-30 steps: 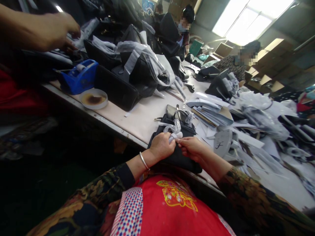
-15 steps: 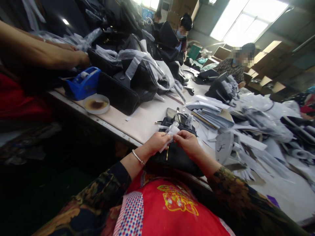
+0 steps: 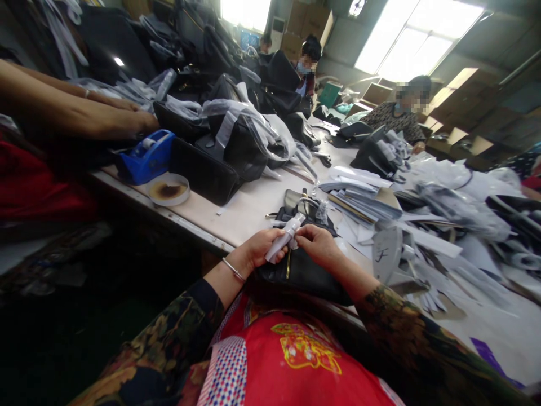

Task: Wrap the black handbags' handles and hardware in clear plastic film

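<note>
Cluttered table [image 3: 249,203], white wrapping [image 3: 283,239] in the grasp of both hands [image 3: 261,248] (bangle [image 3: 234,269] on the left), black bag [image 3: 313,281] beneath.

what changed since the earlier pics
The left hand has loosened from a fist, exposing more of the white tubular wrapping it holds and the gold zip on the shiny black bag. A co-worker's hand has moved nearer the blue plastic tape dispenser. The right hand stays at the wrapping; the dispenser stays put.
</note>
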{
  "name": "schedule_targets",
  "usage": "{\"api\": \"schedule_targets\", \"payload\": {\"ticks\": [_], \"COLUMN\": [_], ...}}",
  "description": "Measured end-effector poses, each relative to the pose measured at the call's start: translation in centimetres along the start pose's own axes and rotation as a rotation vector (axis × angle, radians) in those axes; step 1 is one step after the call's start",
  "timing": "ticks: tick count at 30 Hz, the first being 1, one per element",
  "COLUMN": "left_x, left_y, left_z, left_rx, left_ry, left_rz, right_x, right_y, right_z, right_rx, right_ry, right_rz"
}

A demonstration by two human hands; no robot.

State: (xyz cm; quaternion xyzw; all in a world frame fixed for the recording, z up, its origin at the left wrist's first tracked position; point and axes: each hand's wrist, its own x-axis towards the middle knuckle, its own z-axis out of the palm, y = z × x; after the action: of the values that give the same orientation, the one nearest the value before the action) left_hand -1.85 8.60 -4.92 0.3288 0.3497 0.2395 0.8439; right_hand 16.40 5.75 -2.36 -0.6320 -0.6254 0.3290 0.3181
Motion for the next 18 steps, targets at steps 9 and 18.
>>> {"api": "schedule_targets", "payload": {"ticks": [9, 18], "left_x": [-0.2, -1.0], "left_y": [-0.5, 0.4], "left_z": [0.4, 2.9], "left_rx": [0.131, 1.236], "left_ry": [0.047, 0.503], "left_rz": [0.063, 0.433], "right_x": [-0.5, -5.9], "right_y": [0.7, 0.1], "right_z": [1.2, -2.2], "right_rx": [0.242, -0.115], "right_ry": [0.063, 0.144], "right_rz": [0.212, -0.121]}}
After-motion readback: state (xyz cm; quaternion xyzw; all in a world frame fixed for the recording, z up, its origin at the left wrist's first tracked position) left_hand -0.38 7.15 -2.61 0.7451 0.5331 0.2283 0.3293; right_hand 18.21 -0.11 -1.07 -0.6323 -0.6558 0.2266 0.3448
